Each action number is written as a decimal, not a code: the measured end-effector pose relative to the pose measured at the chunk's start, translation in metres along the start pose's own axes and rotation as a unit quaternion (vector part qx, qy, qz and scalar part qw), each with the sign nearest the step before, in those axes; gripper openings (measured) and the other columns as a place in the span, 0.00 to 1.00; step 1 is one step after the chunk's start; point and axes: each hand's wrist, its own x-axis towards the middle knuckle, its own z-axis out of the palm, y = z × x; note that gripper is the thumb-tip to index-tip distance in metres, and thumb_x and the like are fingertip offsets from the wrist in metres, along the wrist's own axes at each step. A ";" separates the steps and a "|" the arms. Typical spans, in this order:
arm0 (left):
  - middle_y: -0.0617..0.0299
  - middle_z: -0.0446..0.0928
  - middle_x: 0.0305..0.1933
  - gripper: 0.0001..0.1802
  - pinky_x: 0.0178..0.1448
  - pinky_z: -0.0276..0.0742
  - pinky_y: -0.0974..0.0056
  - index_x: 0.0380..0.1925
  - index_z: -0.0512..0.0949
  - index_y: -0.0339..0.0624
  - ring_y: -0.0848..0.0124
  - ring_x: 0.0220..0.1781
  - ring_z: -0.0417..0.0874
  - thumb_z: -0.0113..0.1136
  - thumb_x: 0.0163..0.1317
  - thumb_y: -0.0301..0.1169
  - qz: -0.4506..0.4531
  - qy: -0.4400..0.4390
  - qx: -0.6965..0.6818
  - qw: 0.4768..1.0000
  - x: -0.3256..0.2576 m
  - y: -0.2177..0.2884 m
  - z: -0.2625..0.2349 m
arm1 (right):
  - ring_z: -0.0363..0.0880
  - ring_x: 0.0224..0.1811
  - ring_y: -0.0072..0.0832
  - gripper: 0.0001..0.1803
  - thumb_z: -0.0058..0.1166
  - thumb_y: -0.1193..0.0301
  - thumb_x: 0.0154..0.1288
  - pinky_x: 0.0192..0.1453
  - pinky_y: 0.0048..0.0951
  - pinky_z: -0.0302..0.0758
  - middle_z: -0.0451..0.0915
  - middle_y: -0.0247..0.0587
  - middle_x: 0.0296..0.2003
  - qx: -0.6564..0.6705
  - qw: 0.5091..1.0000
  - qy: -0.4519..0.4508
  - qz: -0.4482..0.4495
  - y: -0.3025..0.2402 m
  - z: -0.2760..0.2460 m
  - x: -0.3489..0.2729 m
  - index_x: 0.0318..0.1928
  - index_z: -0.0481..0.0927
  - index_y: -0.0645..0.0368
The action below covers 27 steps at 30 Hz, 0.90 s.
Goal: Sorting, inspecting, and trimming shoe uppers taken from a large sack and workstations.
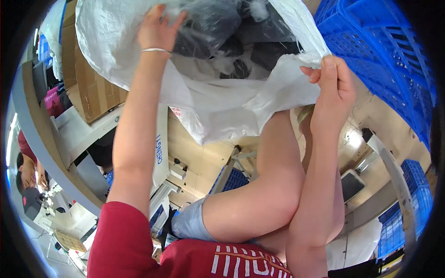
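A large white woven sack (222, 116) stands open in front of me, its mouth facing up. Dark grey and black pieces (269, 30) lie inside among white, wispy fluff and thin, see-through plastic. My left hand (160, 30), with a thin bracelet at the wrist, is over the left side of the mouth. Its fingers are spread against the plastic, and I see nothing gripped in them. At the right, my right hand (333, 85) pinches the sack's rim between thumb and fingers. The bottom of the sack is hidden.
Tall blue plastic crates (380, 51) stand close by on the right, with more crates (408, 208) lower down. A cardboard box (90, 88) and a curved workbench edge (46, 125) are at the left. Another person's hands (32, 176) show at the far left.
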 end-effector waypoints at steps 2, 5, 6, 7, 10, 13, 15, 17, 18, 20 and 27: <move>0.54 0.74 0.42 0.09 0.56 0.71 0.57 0.42 0.75 0.38 0.59 0.51 0.73 0.55 0.61 0.26 0.034 0.054 -0.068 0.996 -0.030 -0.018 0.046 | 0.74 0.30 0.19 0.11 0.49 0.70 0.72 0.40 0.23 0.74 0.72 0.32 0.23 -0.014 1.000 0.001 0.003 -0.004 -0.009 0.002 0.34 0.78 0.64; 0.56 0.74 0.36 0.05 0.46 0.74 0.59 0.36 0.75 0.39 0.63 0.38 0.78 0.55 0.59 0.22 0.049 0.057 0.137 0.988 -0.126 -0.116 0.109 | 0.74 0.29 0.19 0.10 0.46 0.72 0.72 0.39 0.22 0.73 0.71 0.32 0.23 -0.045 0.999 -0.014 -0.011 -0.008 -0.012 0.011 0.33 0.76 0.64; 0.52 0.77 0.39 0.05 0.49 0.74 0.57 0.38 0.76 0.40 0.59 0.42 0.80 0.55 0.61 0.23 -0.052 -0.044 0.158 0.985 -0.152 -0.135 0.129 | 0.73 0.28 0.19 0.10 0.44 0.73 0.72 0.38 0.22 0.72 0.71 0.32 0.23 -0.069 0.997 -0.022 -0.018 -0.005 -0.016 0.012 0.32 0.75 0.64; 0.50 0.78 0.43 0.08 0.51 0.75 0.56 0.42 0.77 0.41 0.58 0.46 0.80 0.53 0.63 0.25 -0.034 -0.132 0.220 0.966 -0.159 -0.181 0.132 | 0.69 0.26 0.17 0.10 0.42 0.75 0.71 0.35 0.21 0.70 0.71 0.32 0.23 -0.046 0.999 -0.015 -0.021 -0.005 -0.007 0.009 0.31 0.73 0.64; 0.49 0.78 0.51 0.14 0.55 0.75 0.55 0.50 0.77 0.45 0.57 0.53 0.80 0.47 0.67 0.29 -0.131 -0.158 0.353 0.913 -0.154 -0.252 0.148 | 0.66 0.25 0.16 0.10 0.41 0.76 0.71 0.32 0.21 0.67 0.71 0.33 0.22 -0.071 0.996 -0.018 0.053 -0.003 0.001 -0.004 0.31 0.72 0.63; 0.52 0.75 0.59 0.19 0.59 0.74 0.56 0.58 0.74 0.49 0.58 0.57 0.78 0.43 0.70 0.36 -0.326 -0.089 0.377 0.862 -0.157 -0.247 0.190 | 0.72 0.29 0.22 0.15 0.41 0.72 0.72 0.39 0.24 0.73 0.79 0.44 0.34 -0.084 0.996 -0.026 0.019 0.003 -0.021 -0.003 0.49 0.74 0.70; 0.54 0.73 0.62 0.22 0.62 0.73 0.56 0.61 0.71 0.50 0.58 0.59 0.77 0.42 0.71 0.41 -0.405 -0.060 0.348 0.843 -0.162 -0.245 0.203 | 0.72 0.28 0.22 0.15 0.41 0.72 0.71 0.37 0.23 0.72 0.79 0.45 0.35 -0.102 0.994 -0.007 0.034 0.000 -0.019 -0.006 0.49 0.74 0.71; 0.54 0.73 0.62 0.23 0.61 0.73 0.57 0.61 0.72 0.49 0.58 0.59 0.77 0.44 0.70 0.43 -0.400 -0.086 0.334 0.849 -0.164 -0.250 0.198 | 0.72 0.26 0.23 0.14 0.43 0.73 0.69 0.31 0.22 0.67 0.79 0.45 0.33 -0.174 0.984 0.029 0.032 0.007 -0.017 -0.014 0.48 0.74 0.71; 0.55 0.73 0.63 0.24 0.61 0.73 0.57 0.61 0.72 0.48 0.58 0.59 0.77 0.45 0.69 0.44 -0.395 -0.099 0.331 0.851 -0.164 -0.252 0.191 | 0.72 0.26 0.23 0.14 0.44 0.71 0.69 0.30 0.21 0.66 0.78 0.42 0.31 -0.200 0.980 -0.004 0.006 0.013 -0.022 -0.016 0.47 0.75 0.70; 0.55 0.73 0.63 0.25 0.60 0.73 0.57 0.61 0.72 0.47 0.58 0.59 0.77 0.47 0.67 0.45 -0.382 -0.129 0.327 0.854 -0.162 -0.256 0.184 | 0.68 0.33 0.22 0.10 0.45 0.78 0.66 0.41 0.24 0.65 0.70 0.35 0.27 -0.176 0.982 -0.036 0.060 0.008 -0.024 -0.022 0.26 0.71 0.64; 0.57 0.74 0.63 0.32 0.59 0.75 0.58 0.60 0.72 0.43 0.59 0.60 0.77 0.54 0.62 0.52 -0.336 -0.232 0.352 0.842 -0.152 -0.251 0.154 | 0.66 0.29 0.19 0.10 0.41 0.76 0.68 0.36 0.20 0.66 0.69 0.33 0.23 -0.068 0.992 0.035 0.099 0.002 -0.018 -0.010 0.28 0.71 0.64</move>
